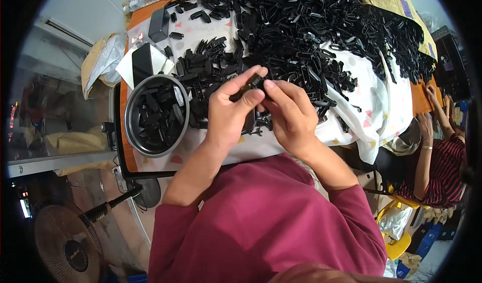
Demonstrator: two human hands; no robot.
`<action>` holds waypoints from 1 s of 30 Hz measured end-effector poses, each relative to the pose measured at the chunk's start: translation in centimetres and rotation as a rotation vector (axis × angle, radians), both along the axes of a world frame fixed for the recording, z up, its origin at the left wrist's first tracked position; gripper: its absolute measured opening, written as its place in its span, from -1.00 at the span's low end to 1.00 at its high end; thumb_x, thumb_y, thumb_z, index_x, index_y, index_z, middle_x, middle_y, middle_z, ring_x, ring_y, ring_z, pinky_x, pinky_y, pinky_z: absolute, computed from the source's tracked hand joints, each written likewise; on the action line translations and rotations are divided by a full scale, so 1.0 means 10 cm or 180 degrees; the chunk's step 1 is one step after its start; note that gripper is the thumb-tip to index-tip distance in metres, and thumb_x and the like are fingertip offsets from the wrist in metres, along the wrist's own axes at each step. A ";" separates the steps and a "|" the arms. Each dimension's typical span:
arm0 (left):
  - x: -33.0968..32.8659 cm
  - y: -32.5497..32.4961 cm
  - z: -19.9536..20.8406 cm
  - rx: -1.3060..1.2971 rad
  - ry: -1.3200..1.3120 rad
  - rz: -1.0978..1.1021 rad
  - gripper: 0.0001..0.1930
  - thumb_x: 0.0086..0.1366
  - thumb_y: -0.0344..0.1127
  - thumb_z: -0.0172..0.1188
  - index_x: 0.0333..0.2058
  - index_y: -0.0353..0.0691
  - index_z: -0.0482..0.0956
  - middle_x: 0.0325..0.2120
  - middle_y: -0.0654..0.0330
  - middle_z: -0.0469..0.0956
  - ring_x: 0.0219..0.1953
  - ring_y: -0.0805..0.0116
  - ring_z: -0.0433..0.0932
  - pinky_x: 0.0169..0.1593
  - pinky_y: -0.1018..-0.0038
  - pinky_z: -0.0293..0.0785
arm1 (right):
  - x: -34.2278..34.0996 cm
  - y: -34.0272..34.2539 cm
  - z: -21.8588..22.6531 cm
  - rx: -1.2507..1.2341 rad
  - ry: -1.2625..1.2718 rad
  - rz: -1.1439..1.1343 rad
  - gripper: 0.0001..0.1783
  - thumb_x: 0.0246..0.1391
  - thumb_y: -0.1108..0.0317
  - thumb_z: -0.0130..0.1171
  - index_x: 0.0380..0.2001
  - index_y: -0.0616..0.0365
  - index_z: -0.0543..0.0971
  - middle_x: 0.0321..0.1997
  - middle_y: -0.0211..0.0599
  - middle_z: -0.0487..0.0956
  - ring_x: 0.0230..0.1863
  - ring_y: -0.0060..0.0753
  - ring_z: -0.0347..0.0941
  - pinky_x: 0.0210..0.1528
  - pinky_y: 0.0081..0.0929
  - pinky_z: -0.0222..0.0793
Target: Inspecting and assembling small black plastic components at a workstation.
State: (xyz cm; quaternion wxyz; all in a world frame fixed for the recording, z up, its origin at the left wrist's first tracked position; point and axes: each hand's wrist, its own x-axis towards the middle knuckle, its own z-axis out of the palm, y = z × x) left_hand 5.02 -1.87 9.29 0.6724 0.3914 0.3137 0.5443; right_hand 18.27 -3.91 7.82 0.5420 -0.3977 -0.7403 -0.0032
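Note:
Above the near edge of the table, both hands meet at chest height around a small black plastic part. My left hand pinches it between thumb and fingers. From the other side, my right hand grips it with thumb and forefinger, hiding much of its shape. Beyond and below the hands, a large heap of similar black plastic parts spreads over a patterned white cloth. Left of my left hand, a round metal bowl holds many more of these pieces.
A black phone on white paper and a dark box lie beyond the bowl. A clear bottle rests at the far left corner. A fan stands lower left. At right, a co-worker in a striped shirt works near a yellow sack.

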 end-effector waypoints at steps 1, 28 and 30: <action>0.00 -0.03 -0.03 0.0160 0.0126 0.0065 -0.66 0.12 -0.43 0.18 -0.11 -0.38 0.44 -0.33 0.16 0.53 -0.52 0.56 0.41 -0.40 0.67 0.37 | 0.00 -0.02 0.02 -0.0013 -0.0011 0.0023 -0.52 -0.22 0.68 0.18 -0.11 0.26 0.45 -0.20 -0.10 0.46 -0.32 -0.25 0.45 -0.33 -0.55 0.40; -0.46 -0.07 -0.35 -0.0250 -0.1166 0.0079 -0.70 0.22 -0.26 0.07 -0.12 -0.29 0.43 -0.31 0.11 0.49 -0.55 0.43 0.41 -0.44 0.58 0.36 | -0.18 0.19 0.00 -0.3071 0.1565 0.1443 -0.76 -0.02 0.48 0.15 -0.25 0.35 0.47 -0.38 -0.34 0.55 -0.35 -0.65 0.45 -0.29 -0.68 0.37; -0.63 -0.03 -0.33 -0.0158 0.0284 0.0723 -0.73 0.20 -0.29 0.10 -0.16 -0.30 0.46 -0.37 0.16 0.49 -0.57 0.50 0.42 -0.49 0.62 0.36 | -0.07 0.43 -0.05 -0.2437 0.0509 0.1073 -0.74 -0.08 0.43 0.19 -0.25 0.22 0.51 -0.33 -0.29 0.55 -0.30 -0.48 0.48 -0.27 -0.59 0.39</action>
